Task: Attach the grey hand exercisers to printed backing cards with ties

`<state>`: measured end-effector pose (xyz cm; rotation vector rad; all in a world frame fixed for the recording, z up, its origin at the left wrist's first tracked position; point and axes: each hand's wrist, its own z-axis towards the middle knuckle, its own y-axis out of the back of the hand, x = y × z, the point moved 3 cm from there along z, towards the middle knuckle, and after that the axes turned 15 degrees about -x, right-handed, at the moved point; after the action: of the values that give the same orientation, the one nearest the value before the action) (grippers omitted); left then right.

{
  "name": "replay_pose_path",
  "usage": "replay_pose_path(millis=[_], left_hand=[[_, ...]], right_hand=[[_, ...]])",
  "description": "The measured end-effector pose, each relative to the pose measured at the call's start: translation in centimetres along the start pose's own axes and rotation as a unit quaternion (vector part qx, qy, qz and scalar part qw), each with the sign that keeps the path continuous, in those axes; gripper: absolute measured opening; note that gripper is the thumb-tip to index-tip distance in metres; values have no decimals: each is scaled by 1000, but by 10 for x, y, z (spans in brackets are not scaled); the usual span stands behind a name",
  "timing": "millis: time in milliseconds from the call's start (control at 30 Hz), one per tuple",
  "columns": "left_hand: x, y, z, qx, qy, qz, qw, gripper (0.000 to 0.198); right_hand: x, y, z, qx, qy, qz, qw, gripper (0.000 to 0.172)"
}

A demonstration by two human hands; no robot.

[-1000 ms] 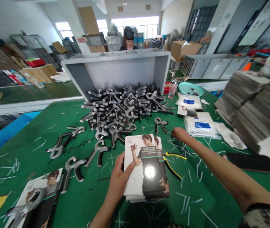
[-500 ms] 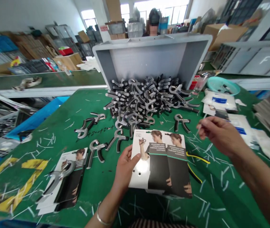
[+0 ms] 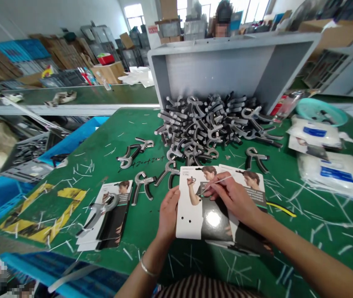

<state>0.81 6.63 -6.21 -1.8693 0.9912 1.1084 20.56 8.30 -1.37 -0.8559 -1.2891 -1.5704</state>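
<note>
My left hand (image 3: 169, 212) grips the left edge of a printed packaging card (image 3: 189, 228), tilted toward me, with small punched holes in it. Pinched in the fingers of my right hand (image 3: 235, 198) is a thin white cable tie (image 3: 224, 179), its lower end at the face of the card near a hole. Another card (image 3: 241, 238) lies partly under the first, behind my right wrist. Yellow-handled pliers (image 3: 283, 207) poke out to the right, mostly covered. On the left, a hand grip strengthener (image 3: 111, 203) rests on a small stack of cards (image 3: 119, 231).
A grey crate (image 3: 216, 76) lies tipped on its side, hand grips (image 3: 207, 128) spilling from it. Bags (image 3: 334, 176) of white strips and a teal dish (image 3: 306, 108) stand right. Cut ties litter the green table (image 3: 127, 136). A person is behind the crate.
My right hand has come leftward from the table's right side to the card, bringing the cable tie. The front card has shifted over the other one. The view has turned slightly left.
</note>
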Motion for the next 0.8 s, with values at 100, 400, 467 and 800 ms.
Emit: replay_pose_path(millis=[100, 400, 467, 800], left_hand=[[6, -3, 6, -11, -1, -11, 1000, 35], [13, -5, 0, 26, 26, -23, 999, 37], [2, -12, -3, 27, 7, -23, 999, 35], [29, -28, 4, 94, 100, -31, 990, 36]], right_hand=[[-3, -2, -3, 29, 32, -63, 997, 20], [2, -6, 0, 50, 137, -161, 976, 15], [0, 1, 2, 32, 113, -142, 983, 14], [-3, 15, 2, 26, 72, -131, 988, 13]])
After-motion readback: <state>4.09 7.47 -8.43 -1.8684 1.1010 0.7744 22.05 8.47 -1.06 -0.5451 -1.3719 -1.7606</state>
